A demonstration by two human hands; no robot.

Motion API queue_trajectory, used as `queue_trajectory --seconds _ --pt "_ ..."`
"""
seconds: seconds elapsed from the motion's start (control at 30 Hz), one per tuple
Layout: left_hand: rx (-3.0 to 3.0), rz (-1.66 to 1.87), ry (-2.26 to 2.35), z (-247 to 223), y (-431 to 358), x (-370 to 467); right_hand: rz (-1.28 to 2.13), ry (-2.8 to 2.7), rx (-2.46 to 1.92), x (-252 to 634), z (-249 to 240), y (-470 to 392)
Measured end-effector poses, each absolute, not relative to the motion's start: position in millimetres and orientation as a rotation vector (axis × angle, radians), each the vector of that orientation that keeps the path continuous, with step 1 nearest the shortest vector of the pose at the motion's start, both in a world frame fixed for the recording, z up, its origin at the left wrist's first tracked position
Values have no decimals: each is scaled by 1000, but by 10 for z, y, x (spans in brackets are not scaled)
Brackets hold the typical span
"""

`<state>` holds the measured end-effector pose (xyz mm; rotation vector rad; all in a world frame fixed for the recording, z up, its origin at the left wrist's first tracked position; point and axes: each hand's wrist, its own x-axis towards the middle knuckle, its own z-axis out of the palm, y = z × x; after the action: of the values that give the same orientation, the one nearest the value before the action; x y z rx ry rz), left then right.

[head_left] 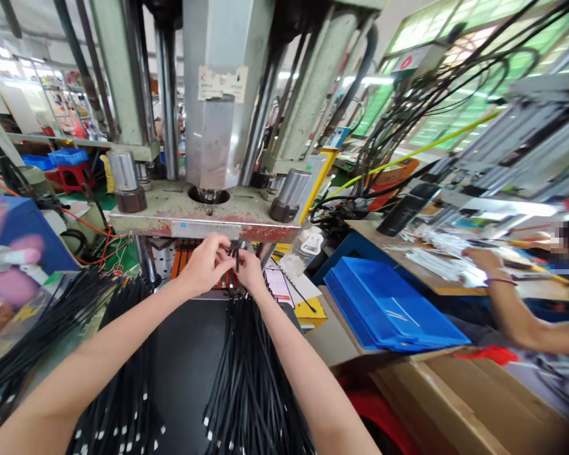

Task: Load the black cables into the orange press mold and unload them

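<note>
My left hand (209,265) and my right hand (247,268) meet at the front of a large press (203,212), just below its thick plate. Between them a short black cable end (238,258) stands upright, pinched in the fingers of my right hand. The fingers of my left hand are curled close beside it, and what they grip is too small to make out. Under my right forearm hangs a thick bundle of black cables (246,366) with pale tips. More black cables (128,379) lie beneath my left forearm. Orange-red parts (183,258) show behind my hands.
Stacked blue trays (389,309) sit at the right, above an open cardboard box (469,398). Further right, a person's hand (483,262) is over white strips on a bench. A pink fan (9,259) stands at the left. A clear plastic jug (306,246) is right of the press.
</note>
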<state>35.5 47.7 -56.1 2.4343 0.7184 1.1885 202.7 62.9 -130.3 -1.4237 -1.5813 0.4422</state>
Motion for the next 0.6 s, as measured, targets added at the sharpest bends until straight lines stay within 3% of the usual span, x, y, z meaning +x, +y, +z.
queue_trajectory --seconds 0.13,0.2,0.37,0.6 --pt "2861 441 702 -1008 550 206 497 -1552 -1471 2010 -1313 715" --pt "3012 246 610 -1110 533 161 519 -1544 -1496 2018 -1313 701" --pt "3063 119 699 -1079 487 183 557 -1585 -1517 2067 -1277 687" --pt "2846 34 1044 -1014 999 487 323 -1640 -1714 2010 -1313 612"
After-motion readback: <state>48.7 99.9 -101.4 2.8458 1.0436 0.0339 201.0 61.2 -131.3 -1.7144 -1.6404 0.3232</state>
